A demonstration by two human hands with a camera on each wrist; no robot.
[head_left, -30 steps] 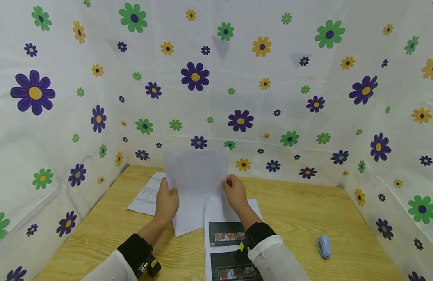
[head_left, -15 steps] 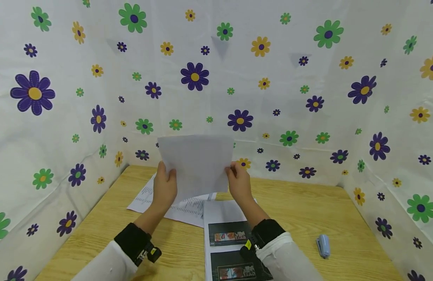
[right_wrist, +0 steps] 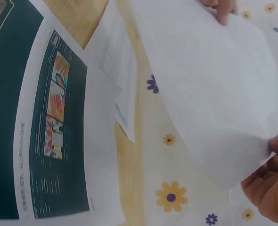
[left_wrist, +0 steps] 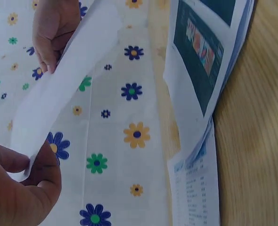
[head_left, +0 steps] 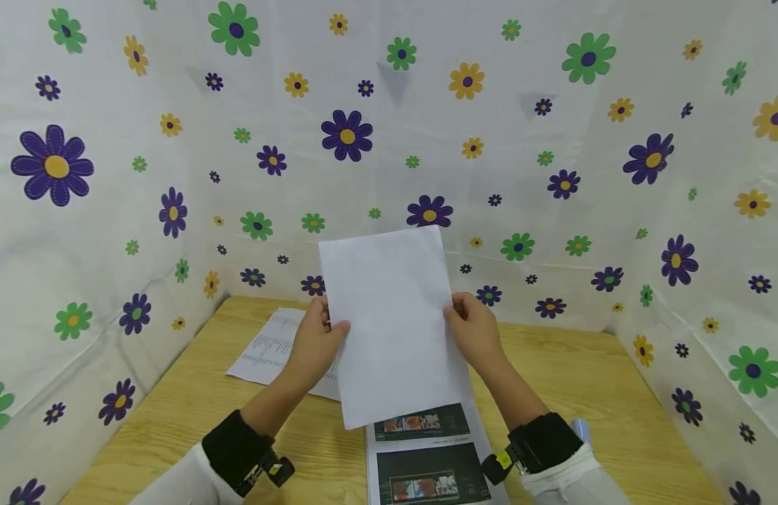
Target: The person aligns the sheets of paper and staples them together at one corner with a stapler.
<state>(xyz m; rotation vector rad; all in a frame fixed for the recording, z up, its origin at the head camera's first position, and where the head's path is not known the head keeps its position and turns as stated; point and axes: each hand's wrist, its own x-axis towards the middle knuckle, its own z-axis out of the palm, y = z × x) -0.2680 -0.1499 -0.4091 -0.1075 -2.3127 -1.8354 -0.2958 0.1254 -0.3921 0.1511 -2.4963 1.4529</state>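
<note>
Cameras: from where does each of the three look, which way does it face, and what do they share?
Head: on the person's head, facing forward and down at the blank sheet held above the wooden table; both forearms, left hand and right hand show.
Left wrist: beside the left hand, looking along the sheet's edge at the far hand.
Right wrist: by the right hand, looking across the sheet.
Shared: all show the sheet and the dark printed page.

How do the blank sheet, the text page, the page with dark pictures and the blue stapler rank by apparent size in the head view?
1. Blank sheet, though held nearer the camera.
2. Page with dark pictures, partly covered and cut off.
3. Text page, partly hidden.
4. Blue stapler, mostly hidden.
</note>
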